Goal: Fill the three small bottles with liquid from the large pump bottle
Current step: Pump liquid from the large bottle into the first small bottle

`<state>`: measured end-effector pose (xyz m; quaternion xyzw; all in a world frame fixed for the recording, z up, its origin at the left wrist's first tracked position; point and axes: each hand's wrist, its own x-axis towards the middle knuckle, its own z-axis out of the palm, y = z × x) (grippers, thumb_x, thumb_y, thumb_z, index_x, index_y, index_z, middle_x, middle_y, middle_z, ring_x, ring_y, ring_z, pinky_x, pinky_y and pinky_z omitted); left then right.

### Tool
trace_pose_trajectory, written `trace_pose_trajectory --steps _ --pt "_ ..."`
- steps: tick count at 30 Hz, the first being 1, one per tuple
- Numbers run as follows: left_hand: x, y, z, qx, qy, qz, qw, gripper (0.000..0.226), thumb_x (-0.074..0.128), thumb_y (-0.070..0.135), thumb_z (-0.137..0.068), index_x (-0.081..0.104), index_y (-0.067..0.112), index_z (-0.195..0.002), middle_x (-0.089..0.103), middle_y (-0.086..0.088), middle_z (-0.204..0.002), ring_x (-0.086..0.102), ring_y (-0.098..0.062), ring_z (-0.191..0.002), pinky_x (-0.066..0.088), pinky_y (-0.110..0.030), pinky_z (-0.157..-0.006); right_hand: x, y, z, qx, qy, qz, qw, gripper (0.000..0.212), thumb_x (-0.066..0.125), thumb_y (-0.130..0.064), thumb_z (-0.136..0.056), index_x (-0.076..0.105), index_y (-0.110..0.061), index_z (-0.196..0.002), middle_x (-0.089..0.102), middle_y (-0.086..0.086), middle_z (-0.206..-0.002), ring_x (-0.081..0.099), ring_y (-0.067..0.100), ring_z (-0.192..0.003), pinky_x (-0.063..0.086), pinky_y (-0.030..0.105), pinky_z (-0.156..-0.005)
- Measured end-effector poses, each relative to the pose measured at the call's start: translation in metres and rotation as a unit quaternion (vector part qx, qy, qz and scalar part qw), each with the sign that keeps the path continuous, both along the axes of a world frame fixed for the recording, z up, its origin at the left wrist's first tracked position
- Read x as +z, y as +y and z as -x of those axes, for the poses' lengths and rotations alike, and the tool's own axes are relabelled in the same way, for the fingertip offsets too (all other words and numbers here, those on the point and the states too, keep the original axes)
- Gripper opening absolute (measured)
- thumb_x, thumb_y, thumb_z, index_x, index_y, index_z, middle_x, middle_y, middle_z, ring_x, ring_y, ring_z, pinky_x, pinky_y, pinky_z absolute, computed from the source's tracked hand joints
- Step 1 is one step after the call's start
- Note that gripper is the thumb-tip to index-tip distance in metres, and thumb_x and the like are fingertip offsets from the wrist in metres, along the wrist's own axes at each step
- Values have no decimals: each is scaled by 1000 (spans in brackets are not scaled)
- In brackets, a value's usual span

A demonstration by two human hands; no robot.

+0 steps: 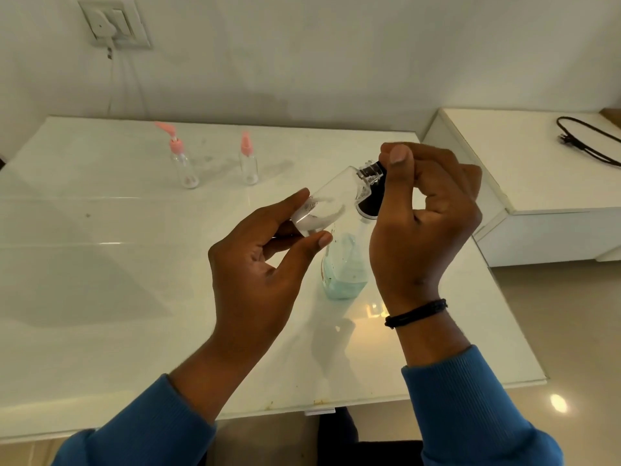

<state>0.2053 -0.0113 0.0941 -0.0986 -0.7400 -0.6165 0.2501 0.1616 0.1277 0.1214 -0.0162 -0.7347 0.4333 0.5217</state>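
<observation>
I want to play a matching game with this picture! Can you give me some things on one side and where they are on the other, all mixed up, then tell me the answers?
Things:
1. two pink-topped bottles
2. clear bottle
3. big bottle with blue-green liquid
4. black cable

Places:
A. on the white cabinet at the right
B. standing at the far side of the table
C. tilted, held in both hands
D. standing on the table under the hands

Pairs: 1-B, 2-C, 3-D, 4-A

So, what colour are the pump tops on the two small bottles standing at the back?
Pink pump tops, head view.
</observation>
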Motion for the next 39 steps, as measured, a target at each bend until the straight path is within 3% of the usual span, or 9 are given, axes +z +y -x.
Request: trace_pose_trajectory --steps 15,23,29,36,39 --pt "-2 -2 1 2 -5 -8 1000 45 80 17 -85 64 19 -127 69 9 -122 70 -2 -110 57 -16 -87 -4 -3 1 9 -3 11 1000 24 62 -16 -101 78 -6 -86 72 -1 -85 60 28 -80 39 23 -73" --pt "-2 0 1 2 -6 -9 1000 45 80 18 -85 64 18 -127 66 16 -122 67 5 -111 55 -13 -87 -1 -2 2 0 6 5 1000 25 62 -15 -100 77 -6 -83 72 0 -83 59 27 -78 40 29 -70" --pt "-5 -3 1 9 -17 -5 1000 45 79 21 -85 65 20 -128 68 15 -123 67 4 -111 55 -13 -86 -9 -4 2 5 8 4 1000 22 62 -13 -101 77 -6 -87 74 2 -87 61 26 -78 46 42 -70" --pt "-4 -1 1 1 -7 -9 1000 45 79 20 -85 64 17 -128 67 14 -123 67 2 -112 56 -14 -87 -6 -6 0 -4 14 5 1000 22 62 -14 -100 78 -5 -88 75 2 -89 63 26 -79 43 30 -74" --pt "-4 -3 2 7 -11 -5 1000 44 79 20 -85 64 19 -127 66 18 -122 67 5 -111 55 -12 -87 -10 -8 0 3 9 12 1000 22 61 -15 -101 78 -5 -90 75 3 -91 64 24 -81 47 36 -74"
